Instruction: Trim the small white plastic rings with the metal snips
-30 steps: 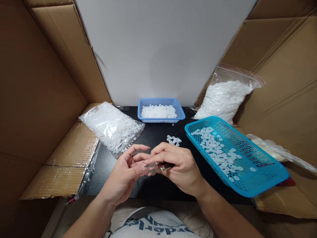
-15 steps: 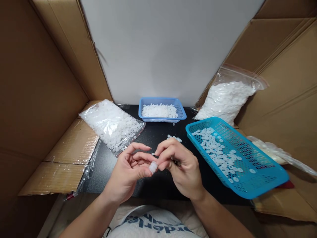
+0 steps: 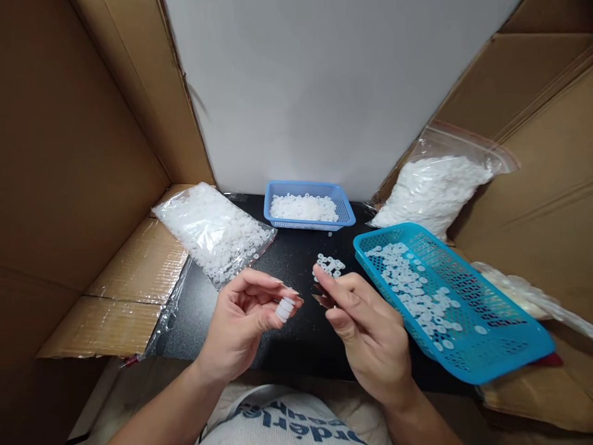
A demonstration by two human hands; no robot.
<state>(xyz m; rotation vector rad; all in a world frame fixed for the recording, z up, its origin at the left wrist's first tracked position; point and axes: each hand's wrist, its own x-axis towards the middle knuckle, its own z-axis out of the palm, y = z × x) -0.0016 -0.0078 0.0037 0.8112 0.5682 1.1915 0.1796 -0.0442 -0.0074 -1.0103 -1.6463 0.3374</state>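
Between the thumb and fingers of my left hand (image 3: 250,318), a short stack of white plastic washers (image 3: 284,309) is pinched, tilted to the upper right. My right hand (image 3: 368,334) is just to the right of it, apart from the stack, with thumb and index finger spread. A tiny pale spot shows by its thumb; I cannot make out what it is. Beyond my right fingertips, several loose white washers (image 3: 330,264) lie on the black table (image 3: 301,343), partly hidden by the hand.
A turquoise basket (image 3: 498,364) with scattered washers stands at the right. A smaller blue basket (image 3: 309,226) of white washers is at the back. Filled plastic bags lie at the left (image 3: 213,232) and back right (image 3: 430,191). Cardboard walls (image 3: 106,123) enclose the sides.
My right hand has moved right, away from the stack, and its fingers have spread. The left hand still holds the stack. The whole view has shifted slightly.
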